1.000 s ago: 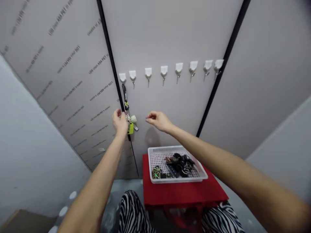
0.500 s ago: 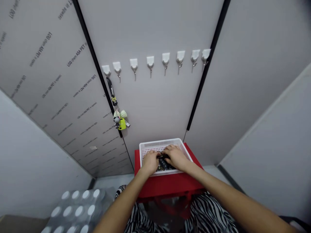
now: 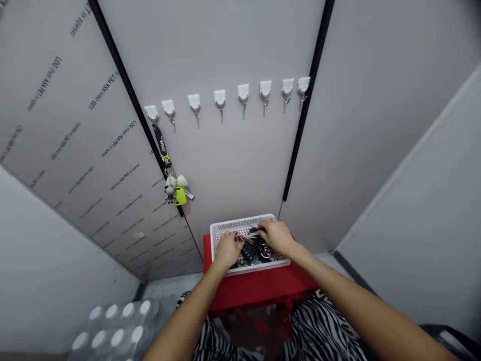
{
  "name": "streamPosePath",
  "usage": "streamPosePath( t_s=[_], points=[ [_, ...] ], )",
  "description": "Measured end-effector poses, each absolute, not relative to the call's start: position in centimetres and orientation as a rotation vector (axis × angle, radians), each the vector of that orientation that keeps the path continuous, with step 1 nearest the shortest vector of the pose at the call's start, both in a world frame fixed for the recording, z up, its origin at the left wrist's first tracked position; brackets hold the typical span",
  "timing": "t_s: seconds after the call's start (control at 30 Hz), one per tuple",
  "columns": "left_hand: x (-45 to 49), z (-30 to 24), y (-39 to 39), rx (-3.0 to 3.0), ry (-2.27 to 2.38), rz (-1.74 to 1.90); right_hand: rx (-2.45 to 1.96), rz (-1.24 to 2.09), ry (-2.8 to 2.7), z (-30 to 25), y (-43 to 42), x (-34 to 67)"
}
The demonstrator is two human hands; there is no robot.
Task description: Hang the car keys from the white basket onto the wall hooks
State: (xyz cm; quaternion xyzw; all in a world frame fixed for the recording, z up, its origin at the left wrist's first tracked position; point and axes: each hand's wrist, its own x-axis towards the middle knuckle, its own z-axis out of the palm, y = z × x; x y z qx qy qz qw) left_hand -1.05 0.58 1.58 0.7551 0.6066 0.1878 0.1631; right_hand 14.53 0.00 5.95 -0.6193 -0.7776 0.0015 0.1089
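Okay, both my hands are down in the white tray [image 3: 240,224], which sits on a red table [image 3: 259,287] just past my lap. My left hand [image 3: 227,249] rests at the near left of the tray, curled downward, its tips at the edge of a heap of keys [image 3: 255,248]. My right hand [image 3: 277,236] is just beside it, arched over the far side of the heap, with its fingers [image 3: 261,230] bent down among thin metal keys. Both grips look narrow and half-closed, but my hands hide the contact, so I cannot tell whether either one has taken hold of a key. The heap lies between my hands, a tangle of black fobs and rings, with a dark remote [image 3: 248,253] showing just below my fingers.

Beyond my hands and up to the left, a black lanyard [image 3: 160,143] hangs from the leftmost of eight white wall hooks [image 3: 220,99], with a lime-green charm [image 3: 180,196] at its lower end. A grey panel [image 3: 67,150] printed with rows of text runs along my left. Below my forearms are my zebra-striped trousers [image 3: 319,331], and low to my left is a pack of bottles [image 3: 112,326].
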Motion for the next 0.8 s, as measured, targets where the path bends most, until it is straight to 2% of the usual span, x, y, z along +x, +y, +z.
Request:
streamPosePath(
  t_s=[0.17,0.27,0.47,0.63,0.8],
  points=[
    [-0.7,1.7,1.5,2.081,1.757,0.481,-1.831,0.01,-2.256,5.5,-0.2,14.5],
    [-1.0,1.5,1.8,2.032,1.671,0.578,-1.807,0.036,-2.236,5.2,-0.3,14.4],
    [-1.6,2.3,1.3,1.457,1.339,0.841,-1.63,0.085,-2.163,5.6,-0.6,13.5],
    [-2.1,4.6,0.2,1.117,1.13,0.978,-1.37,0.369,-2.172,5.7,-1.0,12.1],
    [-2.8,5.7,0.0,1.014,0.963,1.104,-1.218,0.739,-1.94,6.2,-0.9,11.3]
  ],
)
